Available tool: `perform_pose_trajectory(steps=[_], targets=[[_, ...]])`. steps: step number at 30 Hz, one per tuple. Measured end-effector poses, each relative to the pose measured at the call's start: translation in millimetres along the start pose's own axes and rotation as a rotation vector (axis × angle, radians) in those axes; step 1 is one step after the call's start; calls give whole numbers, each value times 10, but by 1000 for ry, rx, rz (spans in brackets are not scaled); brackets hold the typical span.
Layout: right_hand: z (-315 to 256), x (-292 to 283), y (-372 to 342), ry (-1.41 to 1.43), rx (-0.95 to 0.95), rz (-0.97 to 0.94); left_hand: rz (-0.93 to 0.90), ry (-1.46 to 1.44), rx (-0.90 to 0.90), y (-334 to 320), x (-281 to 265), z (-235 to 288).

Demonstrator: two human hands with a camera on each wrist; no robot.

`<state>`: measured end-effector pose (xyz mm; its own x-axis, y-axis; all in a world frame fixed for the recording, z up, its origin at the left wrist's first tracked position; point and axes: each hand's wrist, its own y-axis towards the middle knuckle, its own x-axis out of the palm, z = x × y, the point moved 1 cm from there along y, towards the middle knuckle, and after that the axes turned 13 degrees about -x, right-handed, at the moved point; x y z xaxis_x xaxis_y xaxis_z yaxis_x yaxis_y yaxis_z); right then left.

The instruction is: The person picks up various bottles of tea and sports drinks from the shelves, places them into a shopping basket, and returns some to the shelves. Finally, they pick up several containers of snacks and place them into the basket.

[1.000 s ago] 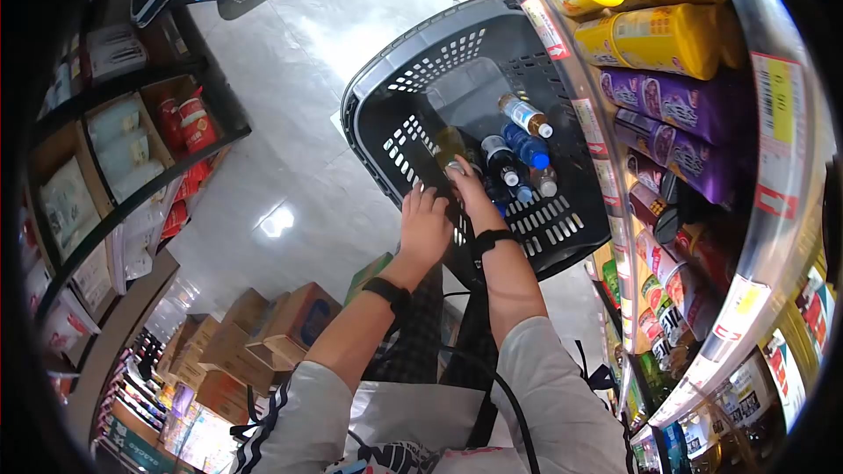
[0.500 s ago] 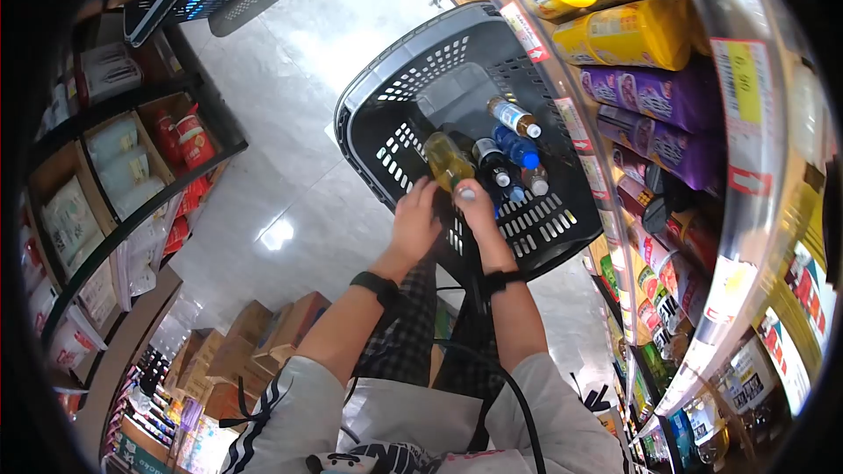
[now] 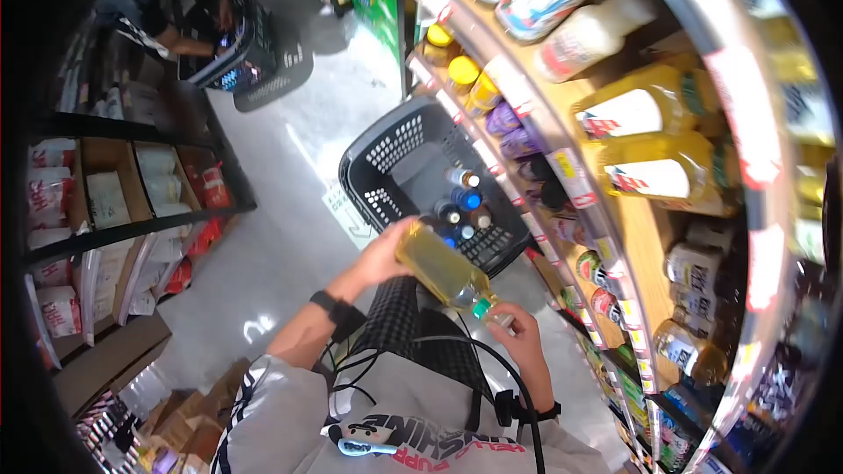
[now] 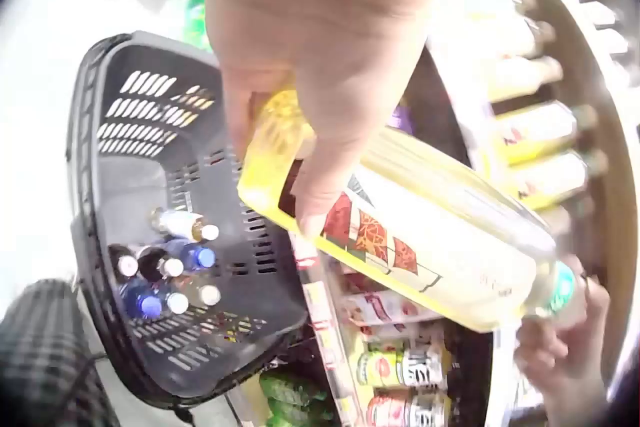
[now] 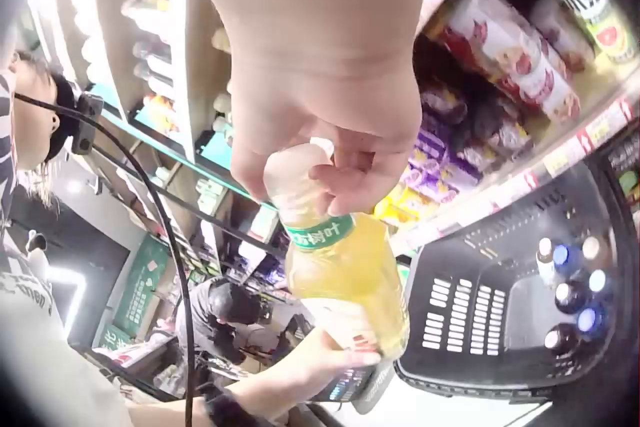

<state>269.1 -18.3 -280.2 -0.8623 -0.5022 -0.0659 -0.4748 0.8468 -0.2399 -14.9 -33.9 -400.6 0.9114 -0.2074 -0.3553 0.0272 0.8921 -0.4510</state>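
Observation:
In the head view, a clear plastic bottle of yellow drink [image 3: 443, 272] is held out in front of the body, tilted, neck toward the lower right. My left hand [image 3: 386, 253] grips it near its base; in the left wrist view the thumb lies over the label. At the other end my right hand [image 3: 520, 338] pinches the white cap above a green neck band [image 5: 320, 232]. Below and beyond the bottle, a black shopping basket [image 3: 391, 145] stands on the floor. Several smaller drink bottles [image 3: 471, 199] with blue, white and dark tops lie together inside it.
Along the right runs a curved shelf [image 3: 645, 246] with price tags, large yellow bottles [image 3: 645, 167] and other drinks. Bagged goods fill a low rack [image 3: 158, 224] on the left. Another person [image 3: 140, 0] bends over a second basket [image 3: 250, 53] at the upper left.
Both hands have come out of the basket, bringing the yellow drink bottle up toward the body. My right hand has moved to its cap. The head view has shifted, and the other person now shows.

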Motion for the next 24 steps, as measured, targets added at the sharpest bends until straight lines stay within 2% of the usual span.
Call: perform_pose_trajectory(steps=[1, 2, 5, 6, 9, 10, 13, 14, 15, 16, 19, 21, 22, 24], targets=[[-118, -49, -126, 46, -12, 57, -30, 53, -25, -176, -16, 174], [-129, -173, -307, 47, 79, 70, -64, 19, -30, -369, -5, 307], [-578, -311, -690, 261, -66, 225, -183, -78, -39, -904, -7, 817], [-641, -355, -812, 293, -157, 237, -238, -164, -65, -1068, 9, 993], [-1036, -518, -1176, 320, -213, 272, -348, -486, -62, -1429, 142, 1322], [-1084, -577, -1241, 280, -234, 357, -341, -463, -27, -1538, 145, 1510], [-1395, -674, -1400, 261, -563, 481, -296, -398, 48, -1801, 122, 2091], [-1361, -802, -1422, 159, -480, 419, -260, -353, 115, -1891, 109, 2328], [-1724, -764, -1486, 230, -524, 575, -224, -313, 175, -1997, 109, 2554], [-1935, -693, -1571, 535, -700, 430, -189, -299, 196, -2108, 104, 2780], [-2441, -865, -1845, 178, -795, 385, -159, -291, 190, -2483, 111, 3324], [-2867, -854, -1996, 184, -908, 393, -169, -260, 182, -2691, 129, 3566], [-2973, -895, -2043, 198, -942, 393, -170, -191, 157, -2788, 117, 3663], [-3098, -967, -2146, 204, -974, 381, -193, -231, 156, -2977, 158, 3807]])
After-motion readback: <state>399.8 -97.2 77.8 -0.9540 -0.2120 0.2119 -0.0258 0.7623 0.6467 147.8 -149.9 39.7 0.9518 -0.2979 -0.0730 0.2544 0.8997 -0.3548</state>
